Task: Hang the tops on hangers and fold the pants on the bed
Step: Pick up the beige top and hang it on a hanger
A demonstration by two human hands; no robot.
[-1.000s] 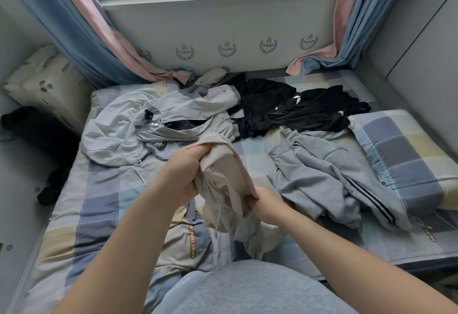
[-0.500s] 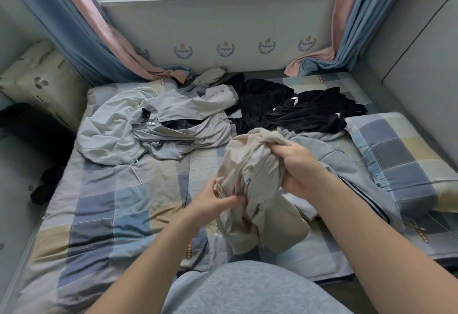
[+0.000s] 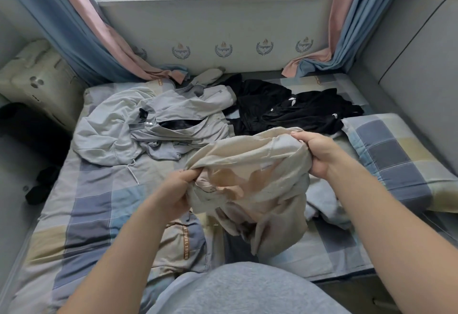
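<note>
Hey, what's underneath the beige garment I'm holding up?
Under the beige garment lies the checked bedsheet, and a grey garment pokes out at its right edge. How far that grey garment runs beneath is covered.

The beige garment [image 3: 247, 165] shows a peach tint on its inner side. Under it, the bed sheet [image 3: 99, 202] is checked in slate blue, pale blue, cream and soft yellow, with a tan strip of brown lettering. Left of the garment lies a light grey hoodie [image 3: 111, 135] with a white drawstring. Beyond the garment, black clothes [image 3: 285, 110] carry small white logos. To its right, the pillow [image 3: 396, 155] repeats the blue, grey and yellow check. Further behind the garment, the curtains [image 3: 74, 28] are blue and pink, and the pale wall [image 3: 247, 28] bears a row of blue crests.
</note>
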